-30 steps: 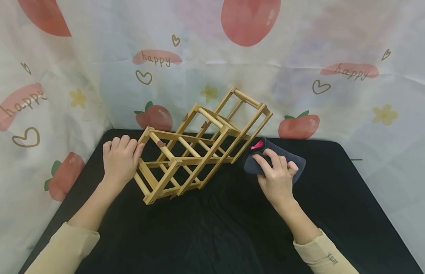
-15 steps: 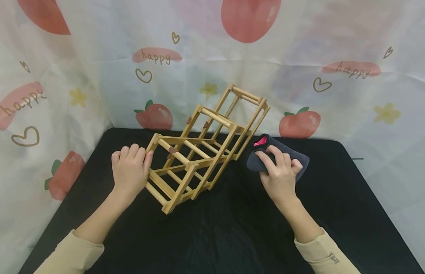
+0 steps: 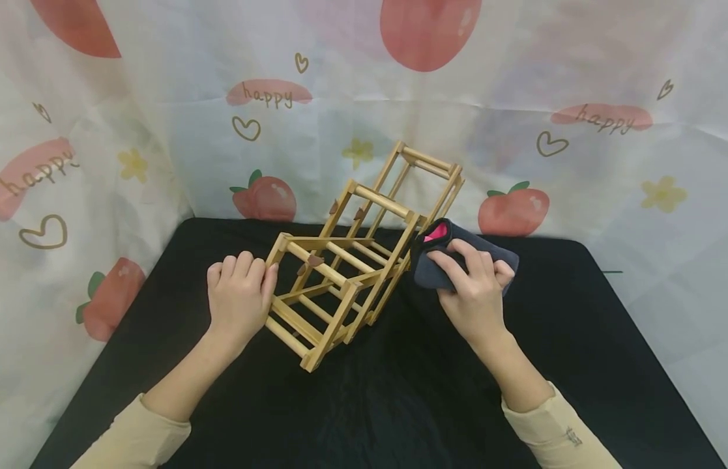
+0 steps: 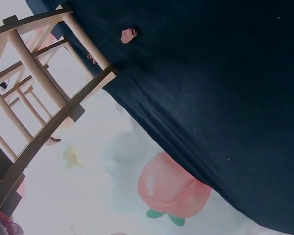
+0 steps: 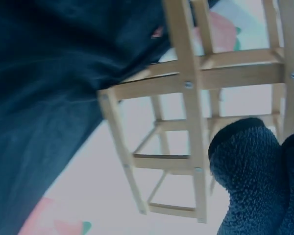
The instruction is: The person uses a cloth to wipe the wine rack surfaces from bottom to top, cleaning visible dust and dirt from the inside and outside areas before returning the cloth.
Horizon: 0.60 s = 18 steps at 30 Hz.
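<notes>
A tiered rack (image 3: 332, 326) of pale wooden bars and dowels stands tilted in the middle of the head view. My left hand (image 3: 240, 293) grips its left end, fingers curled over the corner. In my right hand (image 3: 476, 293) is a folded dark blue plush cloth (image 3: 488, 243) with pink showing inside the fold. The cloth overlaps the rack's right side in the head view, and its fuzzy surface (image 5: 250, 166) lies close to the bars in the right wrist view. Small brown scraps (image 3: 314, 260) sit on some dowels.
A black cloth (image 3: 399, 404) covers the table. One loose scrap (image 4: 128, 35) lies on it in the left wrist view. A white curtain (image 3: 182, 78) with fruit prints hangs along the back and sides.
My left hand and the rack's near end have shifted right and toward me. My right hand has brought the cloth slightly left and up, against the rack's right side in view.
</notes>
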Available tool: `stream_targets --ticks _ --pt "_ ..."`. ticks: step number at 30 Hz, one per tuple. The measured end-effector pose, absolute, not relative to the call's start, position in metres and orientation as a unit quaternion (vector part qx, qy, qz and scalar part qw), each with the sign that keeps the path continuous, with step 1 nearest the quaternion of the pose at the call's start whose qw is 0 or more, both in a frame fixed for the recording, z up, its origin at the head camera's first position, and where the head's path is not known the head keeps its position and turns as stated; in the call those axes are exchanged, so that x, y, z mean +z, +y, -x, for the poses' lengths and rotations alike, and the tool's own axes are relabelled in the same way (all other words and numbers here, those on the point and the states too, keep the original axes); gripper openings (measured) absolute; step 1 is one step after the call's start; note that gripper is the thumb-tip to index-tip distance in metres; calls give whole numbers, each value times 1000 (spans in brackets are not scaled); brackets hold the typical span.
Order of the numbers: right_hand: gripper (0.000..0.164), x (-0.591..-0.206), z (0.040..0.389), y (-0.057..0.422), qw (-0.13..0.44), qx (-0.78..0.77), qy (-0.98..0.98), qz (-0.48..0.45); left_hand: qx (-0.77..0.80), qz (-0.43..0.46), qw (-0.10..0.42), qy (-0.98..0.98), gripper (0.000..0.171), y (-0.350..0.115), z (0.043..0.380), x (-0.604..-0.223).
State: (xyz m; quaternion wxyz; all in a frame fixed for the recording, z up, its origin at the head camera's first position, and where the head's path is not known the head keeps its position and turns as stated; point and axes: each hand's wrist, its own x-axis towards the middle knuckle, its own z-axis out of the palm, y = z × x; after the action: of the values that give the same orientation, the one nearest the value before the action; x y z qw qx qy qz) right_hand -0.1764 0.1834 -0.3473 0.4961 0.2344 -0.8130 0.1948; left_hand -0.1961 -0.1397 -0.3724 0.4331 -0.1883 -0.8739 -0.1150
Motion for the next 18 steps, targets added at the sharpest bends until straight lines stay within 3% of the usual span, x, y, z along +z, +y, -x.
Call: stream_targets --ticks 9,18 --pt "25 -317 181 163 431 183 -819 -332 -99 172 452 -870 40 -137 196 -373" --pt "47 -284 183 141 339 196 -826 -406 -83 167 426 -886 40 -136 195 -374"
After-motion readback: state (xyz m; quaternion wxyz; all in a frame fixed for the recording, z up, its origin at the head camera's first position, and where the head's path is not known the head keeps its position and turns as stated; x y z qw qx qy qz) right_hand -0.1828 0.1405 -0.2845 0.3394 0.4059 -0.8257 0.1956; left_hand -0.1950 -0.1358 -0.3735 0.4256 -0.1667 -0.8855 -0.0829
